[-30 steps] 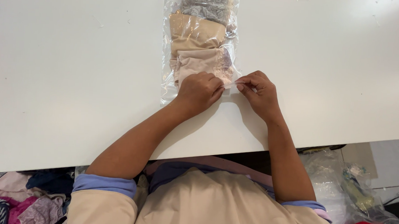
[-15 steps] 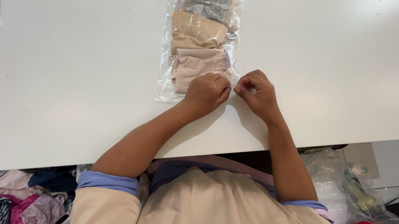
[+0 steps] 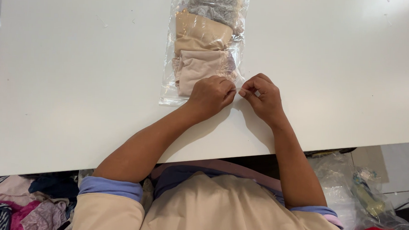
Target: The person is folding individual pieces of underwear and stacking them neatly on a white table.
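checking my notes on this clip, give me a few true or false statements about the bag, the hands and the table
1. The clear plastic bag lies flat on the white table. True.
2. The bag holds one bright red garment. False: it holds folded pieces in grey lace, tan and pale pink.
3. Both hands work at the bag's near right corner. True: the left hand and right hand pinch there, fingertips almost meeting.
4. The right hand rests flat on the table far from the bag. False: it is at the bag's edge.
5. Loose clothes lie heaped on the tabletop. False: the heap of clothes is below the table's edge.
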